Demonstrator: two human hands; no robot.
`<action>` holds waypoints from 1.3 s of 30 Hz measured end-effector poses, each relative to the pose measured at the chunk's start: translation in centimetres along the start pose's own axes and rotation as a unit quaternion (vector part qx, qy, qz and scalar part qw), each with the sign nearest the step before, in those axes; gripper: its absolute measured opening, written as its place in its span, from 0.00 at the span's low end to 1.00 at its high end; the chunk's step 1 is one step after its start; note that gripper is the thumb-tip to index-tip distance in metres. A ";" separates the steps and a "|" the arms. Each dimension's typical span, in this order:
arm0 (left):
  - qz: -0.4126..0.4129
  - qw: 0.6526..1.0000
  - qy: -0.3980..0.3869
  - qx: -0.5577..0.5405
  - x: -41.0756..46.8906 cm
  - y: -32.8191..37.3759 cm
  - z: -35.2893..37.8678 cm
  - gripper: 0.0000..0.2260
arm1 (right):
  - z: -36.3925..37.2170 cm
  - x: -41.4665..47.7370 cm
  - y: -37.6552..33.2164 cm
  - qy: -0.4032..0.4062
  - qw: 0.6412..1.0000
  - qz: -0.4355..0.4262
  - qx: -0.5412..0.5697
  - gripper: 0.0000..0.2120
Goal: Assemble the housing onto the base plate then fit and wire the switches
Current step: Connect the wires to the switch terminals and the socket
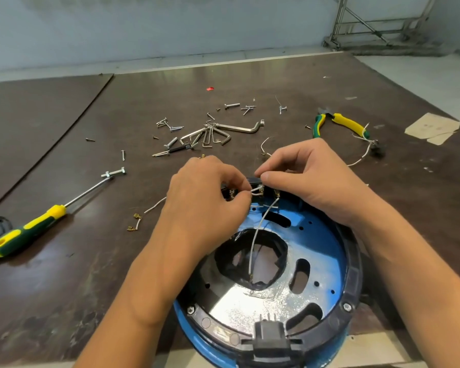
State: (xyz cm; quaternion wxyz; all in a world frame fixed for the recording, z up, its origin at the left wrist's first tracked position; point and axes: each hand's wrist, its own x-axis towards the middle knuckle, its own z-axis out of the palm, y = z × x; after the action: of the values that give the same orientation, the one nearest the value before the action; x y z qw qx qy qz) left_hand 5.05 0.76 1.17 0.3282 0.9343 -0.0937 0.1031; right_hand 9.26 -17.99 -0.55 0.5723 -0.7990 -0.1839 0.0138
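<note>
1. The wiring of the switches is judged to be the step in hand. The black housing ring [354, 261] is already seated on the blue base plate [322, 235], with bolt heads seen at its near rim.
2. The switches [269, 192] are set in the far edge of the ring, between the two hands, with their brass tabs facing inward.
3. A short white wire [256, 192] is pinched by the curled fingers of the left hand [205, 203] and held against the tabs of the switches.
4. The top edge of the switches is pinched by the thumb and forefinger of the right hand [311, 181]. Whether a wire end is also caught there cannot be told.
5. A long white wire [255, 235] is fixed to one tab and hangs down into the middle opening of the plate.
6. Next, the connector of the short wire is likely to be lined up square with a free tab and pushed fully home while the switch is steadied. A firm, straight push is called for, so that no tab is bent.
7. Spare wires [136, 221] with brass ends lie on the table [64, 288] to the left, near a screwdriver [24, 231]. Pliers [339, 123] lie well apart.
</note>
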 end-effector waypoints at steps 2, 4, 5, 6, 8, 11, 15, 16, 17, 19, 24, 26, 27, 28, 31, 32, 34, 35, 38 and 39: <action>0.002 1.000 -0.016 0.019 0.0 -0.1 -0.1 0.03 | 0.1 0.0 -0.2 -0.009 0.999 -0.014 -0.044 0.07; 0.002 0.999 -0.041 0.034 0.0 -0.1 0.0 0.03 | 0.2 0.1 -0.2 -0.009 0.996 -0.020 -0.083 0.09; 0.002 0.998 -0.053 0.042 0.0 -0.1 0.2 0.03 | 0.1 0.1 -0.2 0.000 0.996 -0.017 -0.090 0.11; 0.001 0.997 -0.064 0.050 0.0 -0.1 0.4 0.03 | 0.1 0.2 -0.1 0.012 0.996 -0.013 -0.088 0.13; 0.000 0.995 -0.070 0.065 -0.1 -0.1 0.9 0.03 | 0.1 0.2 0.0 0.027 0.996 -0.005 -0.081 0.16; -0.007 0.996 -0.052 0.073 0.1 -0.5 1.4 0.04 | -0.1 0.2 0.0 -0.004 0.997 0.008 -0.076 0.20; -0.007 0.996 -0.044 0.073 0.3 -0.8 1.5 0.04 | -0.4 0.2 -0.2 -0.108 0.984 0.027 -0.138 0.27; -0.008 0.996 -0.044 0.071 0.3 -0.7 1.5 0.04 | -0.4 0.2 -0.2 -0.112 0.982 0.028 -0.148 0.28; -0.008 0.996 -0.046 0.070 0.3 -0.6 1.5 0.05 | -0.4 0.2 -0.2 -0.110 0.981 0.026 -0.158 0.28; -0.007 0.996 -0.048 0.073 0.3 -0.6 1.6 0.05 | -0.2 0.2 -0.3 -0.107 0.977 0.018 -0.182 0.29; -0.015 0.995 -0.044 0.093 0.2 -0.4 1.6 0.05 | 0.2 0.3 -0.3 -0.109 0.972 0.009 -0.208 0.30; -0.028 0.994 -0.035 0.095 0.1 -0.3 1.8 0.06 | 0.3 0.2 -0.3 -0.117 0.968 0.007 -0.221 0.30; -0.033 0.994 -0.032 0.098 0.0 -0.3 1.8 0.06 | 0.4 0.2 -0.3 -0.120 0.967 0.006 -0.226 0.31; -0.037 0.994 -0.033 0.101 0.0 -0.3 1.8 0.06 | 0.4 0.2 -0.4 -0.121 0.966 0.005 -0.229 0.31; -0.044 0.993 -0.039 0.105 0.0 -0.2 1.8 0.05 | 0.4 0.2 -0.3 -0.121 0.968 0.007 -0.220 0.30; -0.045 0.993 -0.038 0.104 0.0 -0.2 1.8 0.05 | 0.4 0.2 -0.3 -0.119 0.970 0.008 -0.213 0.30; -0.042 0.993 -0.039 0.102 0.0 -0.1 1.7 0.04 | 0.4 0.2 -0.2 -0.109 0.974 0.007 -0.199 0.30; -0.041 0.993 -0.043 0.100 0.0 0.0 1.7 0.04 | 0.4 0.1 -0.1 -0.105 0.975 0.005 -0.196 0.30; -0.042 0.993 -0.067 0.091 0.0 0.1 1.5 0.04 | 0.5 0.2 0.0 -0.101 0.975 0.002 -0.197 0.30; -0.044 0.993 -0.073 0.087 0.0 0.2 1.4 0.04 | 0.5 0.2 0.0 -0.100 0.975 0.002 -0.197 0.30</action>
State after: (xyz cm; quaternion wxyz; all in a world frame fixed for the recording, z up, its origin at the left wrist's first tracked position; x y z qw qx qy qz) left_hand 5.16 -0.26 0.18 0.2421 0.9676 -0.0664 0.0278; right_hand 9.32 -17.45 -0.71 0.3818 -0.8912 -0.2380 0.0584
